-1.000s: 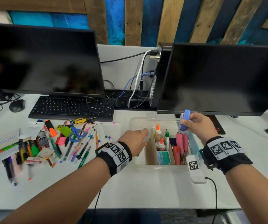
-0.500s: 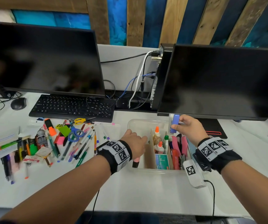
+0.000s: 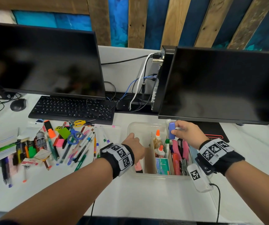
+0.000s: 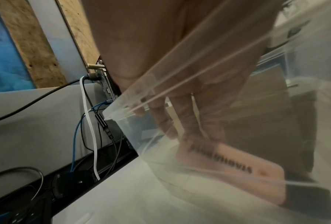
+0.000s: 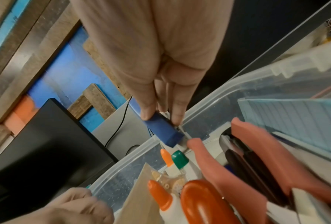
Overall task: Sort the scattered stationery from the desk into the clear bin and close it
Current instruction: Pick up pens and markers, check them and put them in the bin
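The clear bin (image 3: pixel 145 176) stands on the white desk, split by a cardboard divider (image 3: pixel 153 153). My left hand (image 3: pixel 134 142) reaches into the left compartment with straight fingers (image 4: pixel 172 121) just above a pink highlighter (image 4: pixel 237 166) lying on the bin floor (image 3: pixel 137 167). My right hand (image 3: pixel 176 129) pinches a small blue stapler (image 3: pixel 172 130) over the far end of the right compartment, thumb and fingers around it (image 5: pixel 161 130). Glue bottles (image 3: pixel 160 151), a staple box (image 3: pixel 162 165) and pink-handled tools (image 3: pixel 185 146) sit in the bin. Scattered pens, markers and scissors (image 3: pixel 57 143) lie to the left.
A black keyboard (image 3: pixel 72 109) and mouse (image 3: pixel 17 104) lie behind the pile. Two dark monitors (image 3: pixel 220 85) stand close above the bin's far edge. A white tagged device (image 3: pixel 197 177) with a cable sits at the bin's front right corner.
My left hand dipped into the left compartment and the pink highlighter now lies on the bin floor. My right hand brought the blue stapler down and left, closer to the bin.
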A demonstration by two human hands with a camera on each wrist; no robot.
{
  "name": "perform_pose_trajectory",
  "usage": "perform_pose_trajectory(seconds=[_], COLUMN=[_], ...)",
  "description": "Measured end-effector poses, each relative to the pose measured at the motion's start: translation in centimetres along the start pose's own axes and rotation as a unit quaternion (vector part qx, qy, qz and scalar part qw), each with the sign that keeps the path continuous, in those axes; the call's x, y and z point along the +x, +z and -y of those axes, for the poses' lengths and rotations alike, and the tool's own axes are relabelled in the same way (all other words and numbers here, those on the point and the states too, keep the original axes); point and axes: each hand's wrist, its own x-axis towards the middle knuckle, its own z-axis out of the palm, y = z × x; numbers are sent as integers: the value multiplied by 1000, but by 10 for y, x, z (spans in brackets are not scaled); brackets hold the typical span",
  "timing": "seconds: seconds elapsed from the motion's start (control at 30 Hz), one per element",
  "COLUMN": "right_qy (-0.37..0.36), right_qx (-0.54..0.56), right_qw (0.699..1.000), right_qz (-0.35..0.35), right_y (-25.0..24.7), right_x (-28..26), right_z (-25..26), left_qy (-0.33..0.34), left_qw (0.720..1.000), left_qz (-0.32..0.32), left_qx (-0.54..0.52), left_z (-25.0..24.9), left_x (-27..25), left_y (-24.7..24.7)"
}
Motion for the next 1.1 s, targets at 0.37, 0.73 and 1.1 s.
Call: perform_pose_trajectory(seconds=[0.37, 0.73, 1.1], right_qy=[16, 23, 10], right_qx=[-53, -172, -153], right_qw=[998, 984, 988], right_qz=[6, 40, 30], right_y=[-4, -16, -9], right_x=[-2, -2, 4], right_z=[6, 24, 20], left_qy=[-114, -133, -133], left_qw=[967, 946, 943], left_qz=[-134, -158, -158], left_qx=[-182, -249, -261], left_z=[5, 6, 6], left_x=[-3, -1, 0], left_y=[16, 22, 22])
